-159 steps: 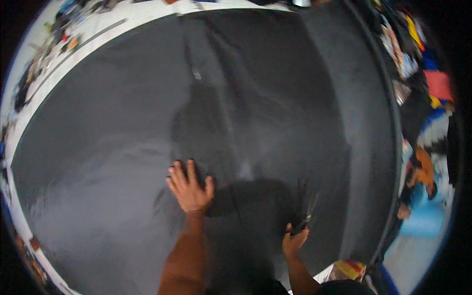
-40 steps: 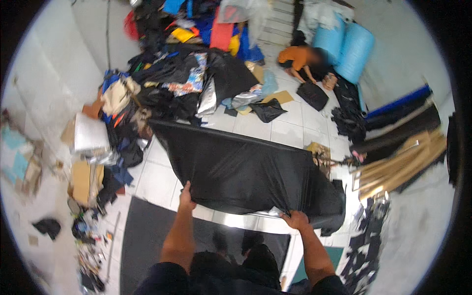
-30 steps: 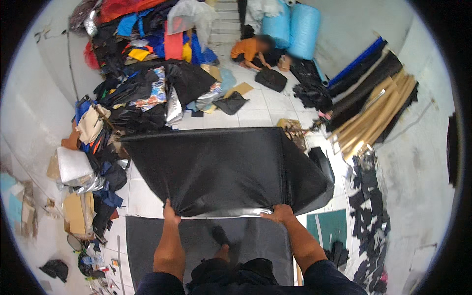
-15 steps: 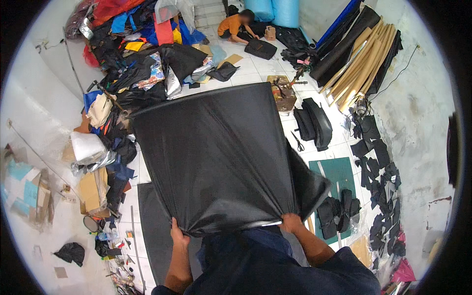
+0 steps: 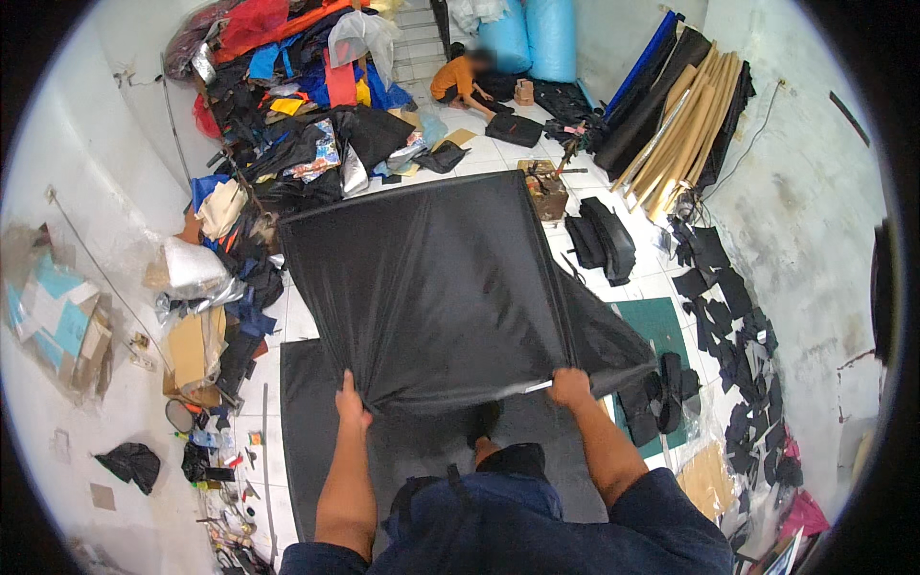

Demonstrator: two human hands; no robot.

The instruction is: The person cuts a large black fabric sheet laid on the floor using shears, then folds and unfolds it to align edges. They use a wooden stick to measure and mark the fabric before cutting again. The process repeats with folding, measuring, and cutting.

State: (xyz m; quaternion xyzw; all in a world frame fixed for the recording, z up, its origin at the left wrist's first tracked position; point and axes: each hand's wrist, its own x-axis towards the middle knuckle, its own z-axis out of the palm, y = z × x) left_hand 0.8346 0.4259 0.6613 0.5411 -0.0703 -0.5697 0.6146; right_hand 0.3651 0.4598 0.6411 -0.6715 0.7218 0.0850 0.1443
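Observation:
A wide sheet of black fabric [image 5: 450,287] is stretched in front of me, its near edge lifted off the floor. My left hand [image 5: 354,402] is closed on the near left part of that edge, bunching it into folds. Toward the right end, my right hand [image 5: 572,387] grips the same edge. A thin whitish strip shows beside its fingers; I cannot tell what it is. To the right of this hand a loose flap of the fabric hangs out to a point. Beneath lies another dark sheet [image 5: 311,450] on the floor, partly covered, with my foot over it.
At right, a green cutting mat [image 5: 671,331] bears black padded pieces [image 5: 671,393]. Folded black pieces [image 5: 604,240] lie farther off, near cardboard tubes [image 5: 685,134]. Fabric scraps [image 5: 738,335] line the right wall; a heap [image 5: 316,96] fills the far left. A person [image 5: 460,79] sits at the back.
Both hands have moved forward, away from my body, still holding the fabric edge. More of the lower sheet and my foot now show. The right flap has spread out farther right.

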